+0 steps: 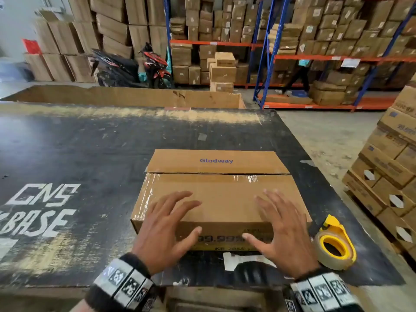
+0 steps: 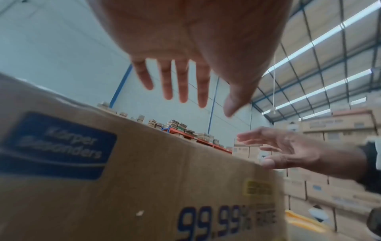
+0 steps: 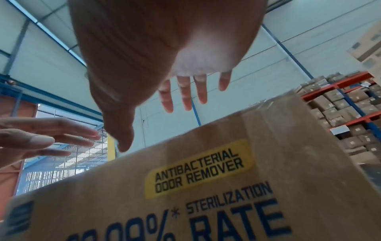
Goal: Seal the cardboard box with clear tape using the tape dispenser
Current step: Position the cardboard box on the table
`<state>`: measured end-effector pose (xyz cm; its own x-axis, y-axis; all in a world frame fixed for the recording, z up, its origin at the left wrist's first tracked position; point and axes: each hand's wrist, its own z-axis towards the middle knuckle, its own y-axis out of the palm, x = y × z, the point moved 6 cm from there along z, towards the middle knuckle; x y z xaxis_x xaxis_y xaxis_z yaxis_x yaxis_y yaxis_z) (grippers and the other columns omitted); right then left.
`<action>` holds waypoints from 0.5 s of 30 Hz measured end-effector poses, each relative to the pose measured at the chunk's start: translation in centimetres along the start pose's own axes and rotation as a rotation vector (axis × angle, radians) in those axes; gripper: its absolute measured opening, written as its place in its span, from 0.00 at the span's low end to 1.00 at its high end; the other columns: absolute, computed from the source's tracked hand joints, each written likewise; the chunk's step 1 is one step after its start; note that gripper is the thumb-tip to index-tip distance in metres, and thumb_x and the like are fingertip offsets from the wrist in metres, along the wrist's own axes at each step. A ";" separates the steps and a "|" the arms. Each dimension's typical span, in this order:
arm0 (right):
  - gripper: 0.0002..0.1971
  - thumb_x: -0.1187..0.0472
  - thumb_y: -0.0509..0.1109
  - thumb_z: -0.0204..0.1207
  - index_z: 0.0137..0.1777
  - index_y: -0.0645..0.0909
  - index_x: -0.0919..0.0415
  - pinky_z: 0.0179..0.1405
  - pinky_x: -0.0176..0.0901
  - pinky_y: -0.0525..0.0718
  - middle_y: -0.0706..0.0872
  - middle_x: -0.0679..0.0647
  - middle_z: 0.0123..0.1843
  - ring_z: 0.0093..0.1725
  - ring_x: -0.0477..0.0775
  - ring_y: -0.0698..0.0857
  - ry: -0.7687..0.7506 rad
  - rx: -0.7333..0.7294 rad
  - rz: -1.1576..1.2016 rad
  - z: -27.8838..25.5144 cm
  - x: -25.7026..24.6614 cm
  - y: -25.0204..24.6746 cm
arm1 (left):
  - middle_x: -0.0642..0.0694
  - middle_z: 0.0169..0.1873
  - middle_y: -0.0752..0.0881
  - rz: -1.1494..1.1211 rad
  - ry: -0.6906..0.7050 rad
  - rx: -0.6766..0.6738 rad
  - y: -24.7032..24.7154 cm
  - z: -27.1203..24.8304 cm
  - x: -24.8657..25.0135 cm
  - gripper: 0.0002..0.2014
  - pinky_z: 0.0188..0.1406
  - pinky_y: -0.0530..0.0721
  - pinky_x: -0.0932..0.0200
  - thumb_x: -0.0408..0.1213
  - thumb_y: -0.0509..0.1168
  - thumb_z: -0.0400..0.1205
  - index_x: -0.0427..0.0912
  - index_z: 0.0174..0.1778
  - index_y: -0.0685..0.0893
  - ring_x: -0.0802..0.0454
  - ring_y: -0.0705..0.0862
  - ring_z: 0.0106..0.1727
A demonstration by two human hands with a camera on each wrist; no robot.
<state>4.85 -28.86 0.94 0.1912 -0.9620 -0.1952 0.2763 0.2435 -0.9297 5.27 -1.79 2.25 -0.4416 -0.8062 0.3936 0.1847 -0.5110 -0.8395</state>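
Left hand [image 1: 164, 230], right hand [image 1: 284, 230] spread flat above cardboard box [image 1: 221, 199], holding nothing.

In front of me the brown cardboard box [image 1: 219, 194] lies flaps shut, clear tape [image 1: 236, 178] along its seam, the yellow tape dispenser [image 1: 335, 245] just right.

Whse: blue/orange racking [image 1: 279, 57] w/ cartons, parked scooter [image 1: 132, 66], concrete floor [image 1: 326, 136]

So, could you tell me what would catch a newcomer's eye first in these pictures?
First, the cardboard box on the dark table, with the left hand and right hand spread open above its near edge. Next, the yellow tape dispenser lying on the table right of the box. Behind, a red and black motorbike stands before stacked cartons.
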 end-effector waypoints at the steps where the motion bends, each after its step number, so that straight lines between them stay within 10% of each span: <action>1: 0.50 0.24 0.65 0.64 0.87 0.60 0.41 0.84 0.69 0.57 0.59 0.48 0.89 0.89 0.54 0.54 0.004 -0.081 -0.031 1.0 0.3 1.0 | 0.60 0.84 0.66 0.090 -0.002 -0.073 0.9 1.1 -0.3 0.32 0.83 0.62 0.44 0.69 0.60 0.79 0.67 0.80 0.70 0.56 0.65 0.84; 6: 0.46 0.21 0.54 0.68 0.87 0.56 0.37 0.86 0.64 0.51 0.57 0.45 0.90 0.89 0.53 0.52 0.051 -0.191 -0.105 1.6 0.3 3.5 | 0.56 0.90 0.52 0.293 -0.053 -0.311 5.2 1.4 -2.8 0.39 0.89 0.49 0.36 0.75 0.45 0.81 0.70 0.88 0.46 0.50 0.49 0.92; 15: 0.42 0.24 0.53 0.73 0.86 0.62 0.40 0.83 0.66 0.57 0.63 0.47 0.88 0.88 0.55 0.58 0.058 -0.166 -0.114 0.1 0.0 3.8 | 0.58 0.81 0.70 0.150 -0.126 -0.281 3.8 2.9 -2.2 0.34 0.85 0.61 0.41 0.75 0.48 0.79 0.67 0.80 0.69 0.54 0.67 0.82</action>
<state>5.93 -27.91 -2.52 0.1121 -0.9887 -0.0992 0.1334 0.1139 -0.9845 9.45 -2.82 -0.69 -0.3131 -0.9054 0.2866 -0.0179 -0.2961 -0.9550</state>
